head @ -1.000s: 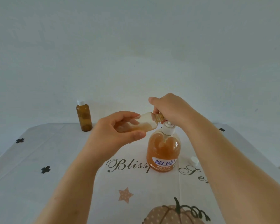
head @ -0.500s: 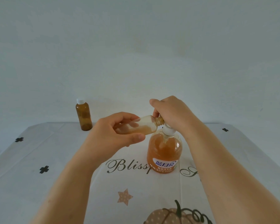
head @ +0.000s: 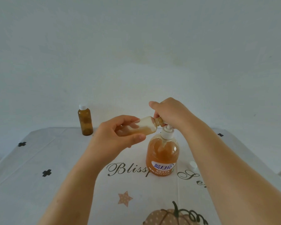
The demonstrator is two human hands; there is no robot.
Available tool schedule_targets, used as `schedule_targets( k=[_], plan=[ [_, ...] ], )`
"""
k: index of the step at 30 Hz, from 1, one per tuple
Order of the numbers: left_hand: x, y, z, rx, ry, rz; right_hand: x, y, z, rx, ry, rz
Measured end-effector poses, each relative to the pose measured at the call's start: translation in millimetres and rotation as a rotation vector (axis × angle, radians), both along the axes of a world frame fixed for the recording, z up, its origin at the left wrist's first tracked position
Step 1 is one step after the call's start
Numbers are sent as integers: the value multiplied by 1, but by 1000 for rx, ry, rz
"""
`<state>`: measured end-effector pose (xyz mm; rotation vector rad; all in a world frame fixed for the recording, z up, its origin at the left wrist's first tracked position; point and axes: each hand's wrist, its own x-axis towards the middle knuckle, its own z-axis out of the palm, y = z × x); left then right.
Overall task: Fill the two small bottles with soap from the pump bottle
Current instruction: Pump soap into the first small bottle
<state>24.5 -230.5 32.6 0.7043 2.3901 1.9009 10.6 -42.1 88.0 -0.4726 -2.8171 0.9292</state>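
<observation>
Left hand (head: 118,135) curled, gripping; right hand (head: 169,112) fisted, knuckles up

Bare hands, bare forearms
The left hand (head: 113,137) and right hand (head: 170,111) are bare; the left forearm (head: 68,184) and right forearm (head: 234,172) show uncovered, and the left thumbnail looks short and plain.

Tilted vial (head: 141,127) at pump bottle (head: 162,157); capped vial (head: 85,121) apart.

pump bottle (head: 162,153) | stem now exposed | right hand (head: 170,112) lifted
</observation>
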Motion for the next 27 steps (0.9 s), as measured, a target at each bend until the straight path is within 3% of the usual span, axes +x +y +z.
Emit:
schedule_targets(
  k=[27],
  plan=[
    [-6,-2,-3,-77,-35,-21,-1,1,-19,3,61,-2]
  ],
)
